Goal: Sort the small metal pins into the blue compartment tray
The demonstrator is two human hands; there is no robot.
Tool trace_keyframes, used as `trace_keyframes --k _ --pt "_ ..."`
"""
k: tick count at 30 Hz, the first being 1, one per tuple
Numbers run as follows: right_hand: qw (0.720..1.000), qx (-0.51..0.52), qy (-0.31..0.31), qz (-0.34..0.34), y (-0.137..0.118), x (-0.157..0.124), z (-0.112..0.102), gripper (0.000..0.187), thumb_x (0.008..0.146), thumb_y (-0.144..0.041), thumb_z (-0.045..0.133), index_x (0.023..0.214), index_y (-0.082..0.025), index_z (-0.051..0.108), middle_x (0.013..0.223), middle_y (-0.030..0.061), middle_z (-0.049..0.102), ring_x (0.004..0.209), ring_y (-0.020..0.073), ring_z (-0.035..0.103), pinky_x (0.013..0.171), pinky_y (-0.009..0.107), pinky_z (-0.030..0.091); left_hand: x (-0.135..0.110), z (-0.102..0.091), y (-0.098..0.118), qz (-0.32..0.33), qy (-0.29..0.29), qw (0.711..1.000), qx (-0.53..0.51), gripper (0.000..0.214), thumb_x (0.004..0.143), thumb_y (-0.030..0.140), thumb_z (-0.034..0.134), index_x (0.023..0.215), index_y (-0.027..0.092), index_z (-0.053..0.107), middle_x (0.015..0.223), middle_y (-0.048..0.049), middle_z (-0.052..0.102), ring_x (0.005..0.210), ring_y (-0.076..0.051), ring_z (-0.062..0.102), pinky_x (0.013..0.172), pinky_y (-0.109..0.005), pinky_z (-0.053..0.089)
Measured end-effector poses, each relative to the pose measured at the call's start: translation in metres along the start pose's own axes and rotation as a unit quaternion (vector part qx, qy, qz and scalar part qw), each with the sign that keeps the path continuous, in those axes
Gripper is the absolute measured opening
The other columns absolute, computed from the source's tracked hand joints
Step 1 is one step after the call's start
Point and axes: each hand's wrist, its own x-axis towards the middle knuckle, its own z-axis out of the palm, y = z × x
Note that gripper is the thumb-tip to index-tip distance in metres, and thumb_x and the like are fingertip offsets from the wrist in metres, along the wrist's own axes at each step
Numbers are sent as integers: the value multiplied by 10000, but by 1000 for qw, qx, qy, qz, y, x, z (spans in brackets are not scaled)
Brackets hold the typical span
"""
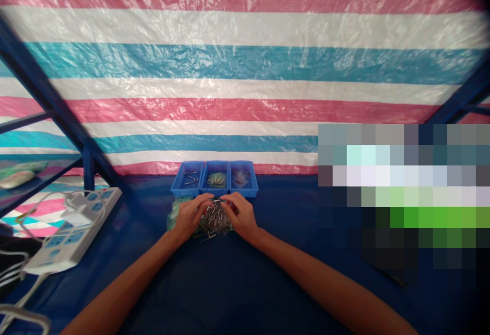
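A heap of small, thin metal pins [215, 216] lies on a clear and greenish plastic bag [173, 217] on the blue table. My left hand [188, 216] is at the heap's left side, fingers bent inward and closed near its top. From the right, my right hand [243, 216] reaches in with its fingers curled together, close to the left fingertips. Whatever the fingertips pinch is too small to make out. A few loose pins [207, 236] lie at the near edge of the heap.
Behind my hands stand three blue bins: the left bin [176, 190] with a few pins, the middle bin [215, 192] and right bin [245, 192] with bagged small parts. A white power strip [72, 238] with cables lies left. Striped sheeting [245, 64] hangs behind; the right side is pixelated.
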Motion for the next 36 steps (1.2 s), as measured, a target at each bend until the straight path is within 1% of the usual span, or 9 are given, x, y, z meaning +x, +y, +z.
trace_keyframes --k 5,9,12,17,21,24,33,35,36 --pt "1000 -2 -3 -4 0 1 1 185 906 -307 531 977 -193 658 819 37 607 647 133 546 626 259 461 1 -1 5 -33 4 999 -33 233 933 307 447 1043 189 615 787 2 720 526 -98 619 612 -208 509" --pt "1000 -1 9 -8 0 1 2 161 901 -298 539 925 -192 659 793 32 607 637 134 545 612 257 459 2 -2 8 -41 -18 996 -76 232 930 305 452 1050 187 611 759 1 714 491 -101 597 588 -219 510" --pt "1000 3 4 -8 -1 1 1 164 910 -301 525 885 -196 649 792 36 608 657 142 546 618 262 453 3 -3 11 -38 -18 996 -80 230 929 304 455 1044 188 617 767 -2 715 497 -102 597 586 -224 514" --pt "1000 -2 7 3 -4 1 0 179 924 -291 496 864 -187 629 777 30 598 650 139 524 632 266 438 6 -6 14 -15 7 999 -40 222 896 333 525 1008 177 635 864 -41 714 683 -135 655 665 -242 531" --pt "1000 -2 13 -6 -6 1 -1 178 928 -274 488 846 -185 619 770 29 595 680 144 527 648 271 431 7 -7 14 9 13 1000 -22 177 889 316 542 927 177 645 844 -38 700 669 -125 638 624 -226 520" --pt "1000 2 14 -14 -6 2 -1 177 930 -266 485 841 -187 615 778 35 599 707 148 536 661 275 433 7 -7 13 30 15 999 -12 148 894 270 535 871 175 647 822 -37 695 721 -136 647 688 -240 523" --pt "1000 -1 6 -11 -5 2 -2 224 939 -266 454 804 -175 608 781 41 588 747 154 543 711 277 436 5 -7 8 80 0 997 -9 120 890 226 544 900 176 652 872 -51 692 800 -141 647 747 -248 513" --pt "1000 -2 5 -7 -6 2 -3 252 951 -258 421 813 -170 613 791 44 591 770 155 546 738 281 435 5 -7 4 82 13 997 6 129 895 224 533 891 176 652 868 -51 692 796 -143 646 745 -250 510" --pt "1000 -2 3 -5 -7 2 -3 265 956 -255 406 820 -168 615 795 45 592 779 156 547 748 283 434 5 -7 1 80 31 996 21 127 894 221 534 882 176 652 857 -50 691 790 -144 645 745 -253 508"
